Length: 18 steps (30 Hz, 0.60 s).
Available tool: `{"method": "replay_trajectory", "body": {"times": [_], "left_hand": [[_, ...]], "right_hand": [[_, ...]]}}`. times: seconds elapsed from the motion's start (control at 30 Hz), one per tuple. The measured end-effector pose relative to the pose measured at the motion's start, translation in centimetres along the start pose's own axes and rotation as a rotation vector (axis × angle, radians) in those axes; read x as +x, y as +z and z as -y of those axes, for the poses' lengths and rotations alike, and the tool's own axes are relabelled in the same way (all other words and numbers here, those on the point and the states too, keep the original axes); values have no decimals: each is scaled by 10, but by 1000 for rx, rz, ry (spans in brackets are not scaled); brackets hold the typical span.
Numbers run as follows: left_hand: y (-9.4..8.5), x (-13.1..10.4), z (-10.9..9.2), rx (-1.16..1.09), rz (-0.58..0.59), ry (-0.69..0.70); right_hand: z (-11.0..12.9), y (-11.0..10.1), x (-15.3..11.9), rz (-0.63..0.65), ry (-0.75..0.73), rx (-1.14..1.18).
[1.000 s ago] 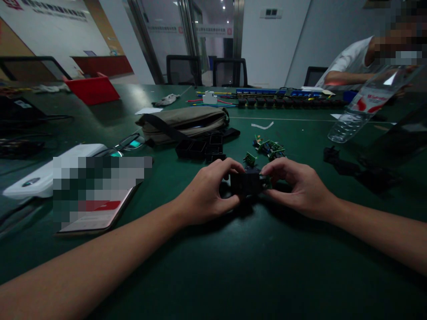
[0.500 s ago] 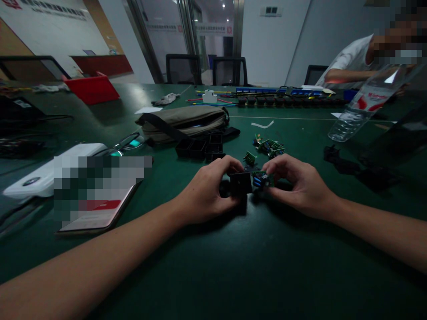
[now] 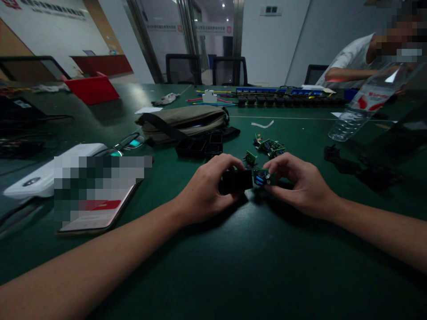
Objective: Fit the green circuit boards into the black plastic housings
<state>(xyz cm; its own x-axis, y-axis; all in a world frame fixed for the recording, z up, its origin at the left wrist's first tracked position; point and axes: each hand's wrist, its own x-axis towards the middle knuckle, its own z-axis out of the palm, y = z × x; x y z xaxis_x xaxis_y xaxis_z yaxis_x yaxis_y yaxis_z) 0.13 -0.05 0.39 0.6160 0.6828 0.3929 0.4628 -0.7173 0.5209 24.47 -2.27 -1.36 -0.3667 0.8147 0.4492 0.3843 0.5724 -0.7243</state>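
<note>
My left hand (image 3: pixel 210 189) grips a black plastic box (image 3: pixel 237 181) between thumb and fingers, just above the table. In my right hand (image 3: pixel 295 184) a small green circuit board (image 3: pixel 263 177) is pinched; blue and silver parts show on its near face. The board is held close to the right end of the box; whether they touch I cannot tell. Beyond my hands lie a loose circuit board (image 3: pixel 250 158) and a small pile of circuit boards (image 3: pixel 270 146). Several open black boxes (image 3: pixel 191 148) stand behind my left hand.
A khaki bag (image 3: pixel 183 122) lies behind the boxes. To the left are a phone (image 3: pixel 100 200), a white device (image 3: pixel 56 169) and glasses (image 3: pixel 128 142). A plastic bottle (image 3: pixel 360 104) tilts at the right, near a seated person (image 3: pixel 347 62). A wired row of modules (image 3: pixel 287 98) lies at the back.
The black box has turned in my left hand and now lies more lengthwise toward the board. The circuit board has tilted so its component side shows more.
</note>
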Motion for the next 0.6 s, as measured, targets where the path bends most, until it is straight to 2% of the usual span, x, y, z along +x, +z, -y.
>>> {"method": "replay_trajectory", "body": {"times": [0.17,0.6], "left_hand": [[0,1,1,71,-55,14],[1,-1,2,60,-65,-7]], "right_hand": [[0,0,-1,-25,-12,8],[5,2,-5,-16,-59,142]]}}
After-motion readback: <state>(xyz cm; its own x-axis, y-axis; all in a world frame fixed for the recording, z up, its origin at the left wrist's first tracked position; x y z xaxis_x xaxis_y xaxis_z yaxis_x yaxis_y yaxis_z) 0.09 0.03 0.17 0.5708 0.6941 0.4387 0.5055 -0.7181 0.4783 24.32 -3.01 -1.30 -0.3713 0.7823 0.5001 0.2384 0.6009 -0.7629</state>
